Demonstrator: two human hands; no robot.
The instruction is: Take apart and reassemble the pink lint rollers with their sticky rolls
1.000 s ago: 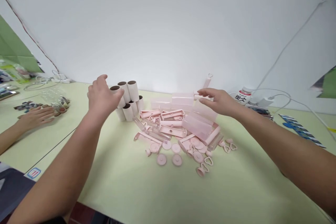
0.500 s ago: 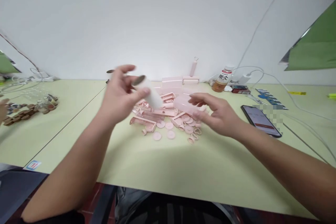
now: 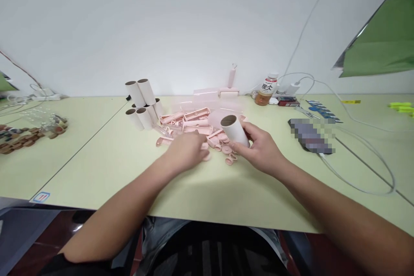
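My right hand was wrapped around a white tube, tilted, its open top showing brown lining. My left hand was bunched at the pink discs; whether it pinched one I couldn't tell. One pink roller stood whole by the wall, but most work seemed left: spare tubes stacked bare, pink frames loose in a heap. The bottle held amber liquid
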